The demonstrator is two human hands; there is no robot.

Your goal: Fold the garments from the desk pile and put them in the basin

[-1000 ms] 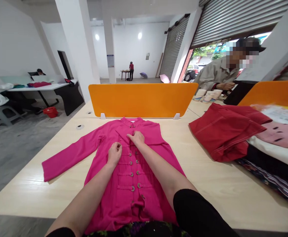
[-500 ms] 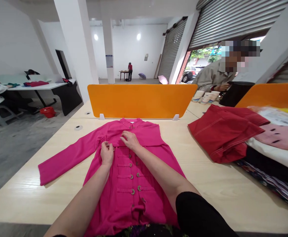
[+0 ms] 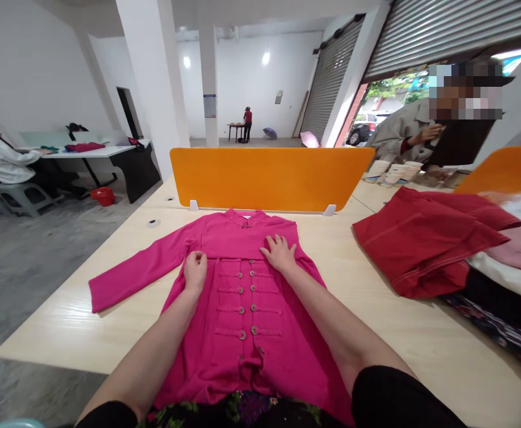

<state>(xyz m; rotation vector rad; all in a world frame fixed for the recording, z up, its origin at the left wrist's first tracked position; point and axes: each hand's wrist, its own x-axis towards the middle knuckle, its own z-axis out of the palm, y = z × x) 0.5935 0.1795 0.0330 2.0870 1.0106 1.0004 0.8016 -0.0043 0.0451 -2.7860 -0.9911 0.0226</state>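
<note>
A bright pink jacket [image 3: 225, 356] lies front up on the table, its collar at the far end and round buttons with cord loops down the front. One sleeve [image 3: 138, 279] stretches out to the left; the other is folded flat across the chest. With fingers pinched together, my left hand [image 3: 195, 272] is at the cuff end of the folded sleeve [image 3: 234, 242], near the left armpit. My right hand [image 3: 279, 252] rests on that sleeve's shoulder side, palm down and fingers spread. The fabric right under both hands is hidden.
An orange divider [image 3: 269, 178] stands beyond the jacket on the wooden table [image 3: 59, 339]. To the right is a pile of clothes with red fabric [image 3: 421, 244] on it. Paper cups [image 3: 394, 172] stand behind, near a person in a grey-beige jacket [image 3: 389, 139]. Another person sits far left.
My right hand has slid right along the folded sleeve, from the chest's middle toward the right shoulder, and its fingers have spread. My left hand stays at the cuff end. The view has shifted slightly left.
</note>
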